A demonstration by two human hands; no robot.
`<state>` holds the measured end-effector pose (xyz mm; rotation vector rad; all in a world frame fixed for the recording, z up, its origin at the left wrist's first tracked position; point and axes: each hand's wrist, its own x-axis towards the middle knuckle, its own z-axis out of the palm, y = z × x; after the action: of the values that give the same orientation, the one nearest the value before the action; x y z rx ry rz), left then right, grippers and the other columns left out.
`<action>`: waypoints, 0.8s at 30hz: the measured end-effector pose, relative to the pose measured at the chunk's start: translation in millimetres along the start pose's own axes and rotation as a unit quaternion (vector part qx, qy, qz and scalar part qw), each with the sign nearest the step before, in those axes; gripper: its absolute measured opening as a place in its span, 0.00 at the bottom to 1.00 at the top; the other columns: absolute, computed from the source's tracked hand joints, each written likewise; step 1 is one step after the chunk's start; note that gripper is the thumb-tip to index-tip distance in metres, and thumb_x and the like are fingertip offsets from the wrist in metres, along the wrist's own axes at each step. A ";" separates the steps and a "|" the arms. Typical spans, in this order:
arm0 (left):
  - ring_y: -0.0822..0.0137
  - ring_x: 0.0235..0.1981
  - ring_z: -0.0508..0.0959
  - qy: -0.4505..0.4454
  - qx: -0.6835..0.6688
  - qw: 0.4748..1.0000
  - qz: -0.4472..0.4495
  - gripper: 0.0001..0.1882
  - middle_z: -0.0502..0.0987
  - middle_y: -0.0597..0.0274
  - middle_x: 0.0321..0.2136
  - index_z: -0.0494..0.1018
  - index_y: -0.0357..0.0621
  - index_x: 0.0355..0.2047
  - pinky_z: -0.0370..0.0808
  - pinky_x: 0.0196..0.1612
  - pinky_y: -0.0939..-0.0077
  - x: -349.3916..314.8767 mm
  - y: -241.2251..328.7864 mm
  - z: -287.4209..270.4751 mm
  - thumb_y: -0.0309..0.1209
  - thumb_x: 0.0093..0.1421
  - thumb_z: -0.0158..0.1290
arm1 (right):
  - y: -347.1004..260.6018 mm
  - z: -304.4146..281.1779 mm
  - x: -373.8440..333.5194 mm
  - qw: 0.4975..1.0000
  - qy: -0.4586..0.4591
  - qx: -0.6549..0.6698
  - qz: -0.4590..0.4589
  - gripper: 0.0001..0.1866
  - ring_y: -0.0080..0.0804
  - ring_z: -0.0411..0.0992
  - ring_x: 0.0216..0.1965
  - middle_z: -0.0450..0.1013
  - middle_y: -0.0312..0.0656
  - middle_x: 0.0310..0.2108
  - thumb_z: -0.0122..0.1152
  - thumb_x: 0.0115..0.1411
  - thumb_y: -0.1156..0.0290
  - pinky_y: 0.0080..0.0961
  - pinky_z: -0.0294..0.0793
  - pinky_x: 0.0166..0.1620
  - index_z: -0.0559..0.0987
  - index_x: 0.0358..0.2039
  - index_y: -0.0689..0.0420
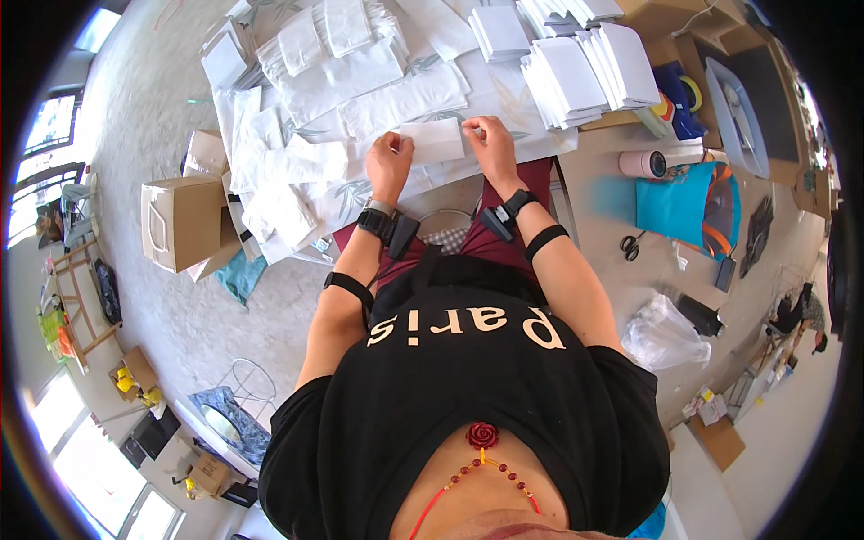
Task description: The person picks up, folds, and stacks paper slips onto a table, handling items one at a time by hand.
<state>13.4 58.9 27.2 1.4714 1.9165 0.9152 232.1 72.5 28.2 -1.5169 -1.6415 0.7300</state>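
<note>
A flat white rectangular sheet, paper or thin plastic, lies along the near edge of the table between my hands. My left hand is closed, its fingertips pinching the sheet's left part. At the right end, my right hand pinches the sheet between thumb and fingers. Just beyond it lies a flat translucent white bag. Left of my left hand, loose white bags overlap one another, and a further white pile sits at the table's near left. Straps and dark devices are on both wrists.
Layered white bags cover the table's far left. Stacks of folded white sheets stand at the far right. Cardboard boxes are on the floor at the left. To the right are a blue bag, a pink cylinder and black scissors.
</note>
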 end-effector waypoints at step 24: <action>0.48 0.30 0.82 -0.023 0.047 0.998 -0.038 0.16 0.81 0.49 0.26 0.79 0.36 0.29 0.76 0.37 0.57 -2.2 -8.9 1.3 0.40 0.57 0.61 | 26.8 12.2 14.5 0.989 -0.059 -0.098 -0.098 0.11 0.43 0.73 0.46 0.76 0.39 0.41 0.69 0.59 0.69 0.39 0.72 0.52 0.85 0.43 0.47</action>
<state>9.6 55.5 19.5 1.4486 1.9912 0.7615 236.6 91.3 1.7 -1.4412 -1.9686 0.5749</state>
